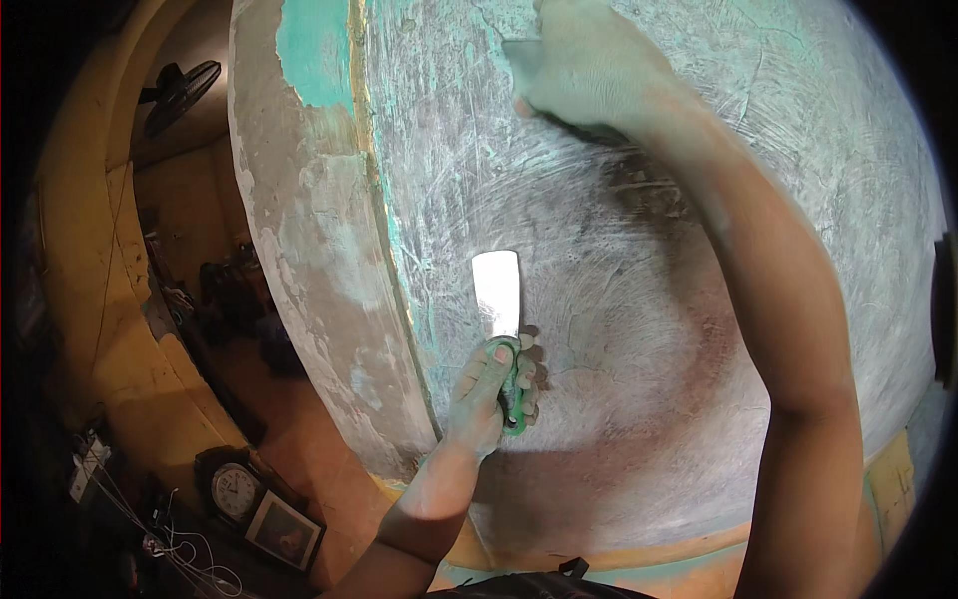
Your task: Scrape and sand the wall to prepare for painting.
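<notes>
My left hand [486,397] grips the green handle [516,419] of a putty knife in front of the wall. Its broad metal blade [497,292] points up and shines brightly. Higher up, my right hand [599,67] is pressed against the scuffed wall [584,299], fingers bent around a small flat dusty piece [524,60], perhaps sandpaper. The hand itself covers most of that piece. Both hands are coated in pale dust. Turquoise paint remnants and curved scratch marks cover the wall's greyish surface.
A wall corner with a bare plaster strip [322,247] and a turquoise patch [314,52] borders a doorway at left. Lower left are a clock [233,490], a framed picture [284,530] and tangled white cables [191,565]. A black fan [179,97] hangs beyond the opening.
</notes>
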`<state>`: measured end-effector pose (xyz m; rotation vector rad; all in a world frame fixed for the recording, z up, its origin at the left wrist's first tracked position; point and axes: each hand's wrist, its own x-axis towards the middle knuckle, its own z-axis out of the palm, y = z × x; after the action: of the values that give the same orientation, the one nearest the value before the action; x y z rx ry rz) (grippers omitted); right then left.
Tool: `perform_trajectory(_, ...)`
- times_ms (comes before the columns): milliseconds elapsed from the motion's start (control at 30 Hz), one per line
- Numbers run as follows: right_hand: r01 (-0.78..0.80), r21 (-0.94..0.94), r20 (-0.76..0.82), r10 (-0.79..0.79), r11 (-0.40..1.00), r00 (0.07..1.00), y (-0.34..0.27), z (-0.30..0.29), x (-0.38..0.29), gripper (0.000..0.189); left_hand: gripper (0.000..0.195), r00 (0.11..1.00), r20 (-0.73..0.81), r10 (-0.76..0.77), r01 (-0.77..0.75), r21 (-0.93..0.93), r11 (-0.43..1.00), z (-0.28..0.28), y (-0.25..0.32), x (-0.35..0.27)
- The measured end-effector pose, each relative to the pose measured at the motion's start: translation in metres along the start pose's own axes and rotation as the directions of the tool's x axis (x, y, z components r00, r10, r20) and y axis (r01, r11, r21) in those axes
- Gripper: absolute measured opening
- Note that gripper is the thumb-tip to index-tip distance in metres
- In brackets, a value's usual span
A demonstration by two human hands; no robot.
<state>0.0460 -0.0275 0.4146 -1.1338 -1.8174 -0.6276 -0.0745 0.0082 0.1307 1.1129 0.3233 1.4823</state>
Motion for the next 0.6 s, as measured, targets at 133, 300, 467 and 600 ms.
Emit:
perform_trajectory(133, 0.454, 0.132, -0.446, -0.356, 0.881, 0.821, 0.020, 0.020, -0.001, 0.039, 0.036, 0.999, 0.030, 0.013, -0.012, -0.025, 1.000, 0.000, 0.001, -0.001)
perform_trajectory(300, -0.032, 0.027, -0.015, 0.033, 0.999, 0.999, -0.004, 0.000, -0.003, 0.040, 0.037, 1.000, 0.029, 0.002, 0.000, -0.056, 0.998, -0.002, 0.001, -0.001)
perform_trajectory(467, 0.264, -0.009, -0.257, -0.257, 0.965, 0.932, 0.025, 0.031, -0.012, 0.039, 0.037, 0.999, 0.041, 0.022, -0.020, -0.051, 0.999, -0.004, 0.001, -0.001)
perform_trajectory(600, -0.037, 0.029, -0.046, 0.039, 0.999, 0.998, -0.007, -0.003, 0.000, 0.039, 0.037, 0.998, 0.065, 0.023, -0.019, -0.054, 0.998, -0.003, -0.004, 0.003)
